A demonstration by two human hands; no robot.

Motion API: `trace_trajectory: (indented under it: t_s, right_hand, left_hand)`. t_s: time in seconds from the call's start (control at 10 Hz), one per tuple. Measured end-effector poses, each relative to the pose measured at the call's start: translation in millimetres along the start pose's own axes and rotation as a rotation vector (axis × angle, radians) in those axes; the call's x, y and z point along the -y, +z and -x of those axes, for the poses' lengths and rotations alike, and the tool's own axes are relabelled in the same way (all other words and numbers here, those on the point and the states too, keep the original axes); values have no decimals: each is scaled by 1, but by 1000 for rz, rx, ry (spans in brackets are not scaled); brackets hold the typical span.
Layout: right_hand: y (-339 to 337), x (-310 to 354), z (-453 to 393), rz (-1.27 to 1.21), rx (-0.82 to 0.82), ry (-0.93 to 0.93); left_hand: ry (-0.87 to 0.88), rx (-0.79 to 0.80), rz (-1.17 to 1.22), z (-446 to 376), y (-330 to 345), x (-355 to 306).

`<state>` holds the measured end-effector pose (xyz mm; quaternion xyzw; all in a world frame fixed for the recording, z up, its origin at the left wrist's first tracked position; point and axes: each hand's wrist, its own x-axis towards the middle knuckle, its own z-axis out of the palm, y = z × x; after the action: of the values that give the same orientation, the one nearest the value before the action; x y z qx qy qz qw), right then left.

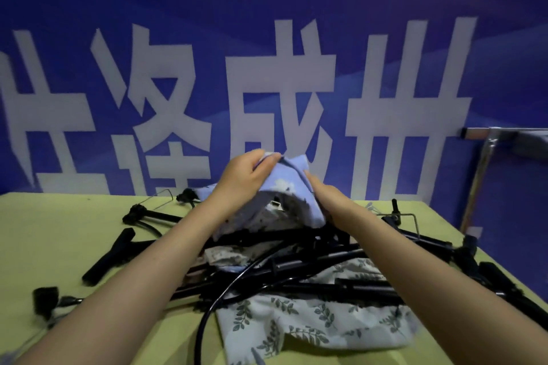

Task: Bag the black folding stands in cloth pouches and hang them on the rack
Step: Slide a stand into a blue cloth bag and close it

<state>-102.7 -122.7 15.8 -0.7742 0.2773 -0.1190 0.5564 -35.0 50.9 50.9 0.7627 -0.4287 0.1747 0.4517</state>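
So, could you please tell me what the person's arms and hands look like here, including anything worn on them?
Both forearms are bare as far as the frame shows: no sleeves, gloves, watch or bracelet. The left hand and right hand show no rings on the parts in view. Fingernails are too blurred to judge.

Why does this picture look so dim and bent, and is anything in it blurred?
Head view: the light is low, bluish and flat, with weak shadows and no glare. The wide lens bows the table edge and banner, stretching the forearms near the bottom. Motion smears the banner's lettering, the left hand, right hand and blue pouch. The black stands merge into one dark tangle.
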Motion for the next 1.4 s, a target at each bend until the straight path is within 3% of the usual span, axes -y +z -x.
trace_trajectory:
  t_s: [0.1,0.2,0.3,0.4,0.5,0.7,0.9,1.0,1.1,1.2,1.3,1.4]
  right_hand:
    - [-15,-17,14,-604,232,-222]
    - [-18,30,68,-721,382,-85]
    - [-35,48,93,-864,336,-278]
    - [-46,55,120,-908,374,-289]
    - [-70,44,162,-1058,446,-375]
    - [-93,-4,219,-1000,385,-285]
    - [-88,-58,256,-557,-130,-359]
    - [-88,-67,278,-472,-243,-440]
    - [-91,-67,289,-490,-247,-463]
    - [-87,-58,288,-504,-195,-456]
    - [-82,-58,284,-852,101,-364]
    - [-81,-62,282,-921,221,-353]
  left_hand:
    - [-48,-123,106,-4,-13,-19]
    - [-198,-274,383,-5,-29,-40]
    - [-360,-327,657,6,-32,-67]
    - [-501,-243,741,31,-27,-93]
    - [-476,-67,795,80,-9,-112]
    - [-462,222,759,152,14,-145]
    - [-165,93,619,199,33,-190]
    - [-6,-49,507,208,37,-200]
    - [130,-31,501,212,34,-213]
    - [18,136,575,209,45,-226]
    - [-134,81,653,199,50,-226]
    - [-196,84,743,198,50,-221]
